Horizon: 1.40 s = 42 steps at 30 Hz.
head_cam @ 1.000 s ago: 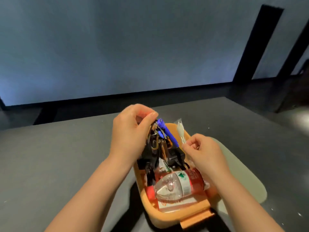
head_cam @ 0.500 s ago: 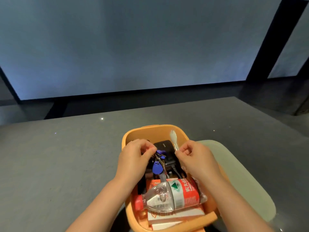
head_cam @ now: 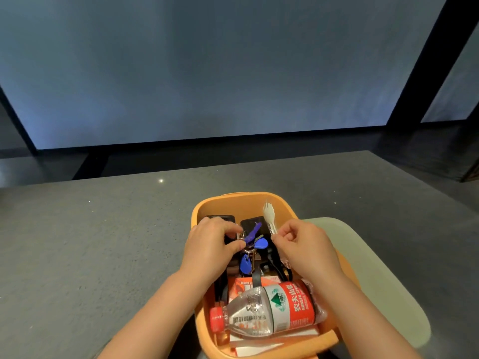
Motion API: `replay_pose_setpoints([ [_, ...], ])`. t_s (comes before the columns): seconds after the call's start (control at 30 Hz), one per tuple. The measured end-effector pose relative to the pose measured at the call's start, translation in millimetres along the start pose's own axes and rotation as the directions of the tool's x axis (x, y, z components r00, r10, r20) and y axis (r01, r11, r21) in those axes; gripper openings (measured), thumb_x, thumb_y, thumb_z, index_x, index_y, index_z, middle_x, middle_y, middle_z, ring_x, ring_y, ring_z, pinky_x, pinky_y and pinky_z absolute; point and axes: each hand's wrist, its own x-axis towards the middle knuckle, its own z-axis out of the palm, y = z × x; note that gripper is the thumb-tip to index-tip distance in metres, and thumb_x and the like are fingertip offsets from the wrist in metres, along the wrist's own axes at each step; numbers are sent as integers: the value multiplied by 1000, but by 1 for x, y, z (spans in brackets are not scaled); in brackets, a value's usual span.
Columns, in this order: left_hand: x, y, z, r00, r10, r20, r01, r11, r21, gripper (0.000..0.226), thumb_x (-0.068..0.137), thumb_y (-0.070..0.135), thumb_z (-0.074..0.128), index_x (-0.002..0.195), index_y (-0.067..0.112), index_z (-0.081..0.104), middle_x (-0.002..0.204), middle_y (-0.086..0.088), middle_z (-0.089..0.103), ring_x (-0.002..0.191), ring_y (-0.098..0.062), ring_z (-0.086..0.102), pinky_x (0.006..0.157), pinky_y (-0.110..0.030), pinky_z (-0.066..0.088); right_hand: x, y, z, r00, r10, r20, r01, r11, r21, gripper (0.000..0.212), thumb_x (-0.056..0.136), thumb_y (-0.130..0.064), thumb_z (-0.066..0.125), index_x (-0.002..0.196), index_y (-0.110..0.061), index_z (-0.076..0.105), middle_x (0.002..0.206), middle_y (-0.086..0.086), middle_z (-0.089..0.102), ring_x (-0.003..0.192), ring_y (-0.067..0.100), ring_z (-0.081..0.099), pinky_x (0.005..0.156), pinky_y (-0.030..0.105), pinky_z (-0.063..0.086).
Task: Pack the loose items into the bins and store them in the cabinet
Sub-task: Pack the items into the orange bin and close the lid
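Keys (head_cam: 250, 244) have sunk lower into the orange bin (head_cam: 233, 203); my left hand (head_cam: 210, 244) pinches them.
My right hand (head_cam: 303, 244) pinches the spork (head_cam: 269, 218): light, stiff, slippery, so I grip its handle.

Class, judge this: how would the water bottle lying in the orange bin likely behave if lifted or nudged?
The water bottle looks empty and clear, so probably light. Its thin, crinkled wall would likely dent under a squeeze. Lying on its round side, it may roll if nudged.
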Motion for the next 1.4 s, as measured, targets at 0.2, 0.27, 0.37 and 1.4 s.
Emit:
replay_pose_setpoints([
  [0.2,-19,-17,2,999,-30,-25,30,999,17,41,92,28,55,132,30,50,146,11,36,139,-10,22,115,-30,15,22,-4,-2,1000,3,19,-1,995,-101,14,82,-28,62,72,-19,64,65,-3,66,68,17,62,60,30,48],
  [0.27,-21,-20,4,997,-75,-8,75,997,1,45,95,29,51,139,30,42,154,11,24,144,-9,11,118,-32,9,30,-6,5,998,4,62,9,980,-199,13,83,-28,61,75,-18,65,70,-1,67,71,20,63,55,29,44],
  [0.37,-22,-21,5,994,-104,-18,103,993,-65,48,96,28,48,142,31,35,157,12,14,145,-6,4,116,-31,10,35,-9,14,994,-8,106,41,949,-312,12,86,-30,60,81,-18,62,75,0,64,71,20,60,49,25,36],
  [1.4,83,-48,-2,977,51,207,-102,964,244,30,89,11,50,116,23,53,112,-8,55,102,-33,54,86,-53,49,-153,-3,64,855,67,-514,27,985,173,24,81,-28,39,94,-36,57,112,-23,54,122,-2,38,116,37,13],
])
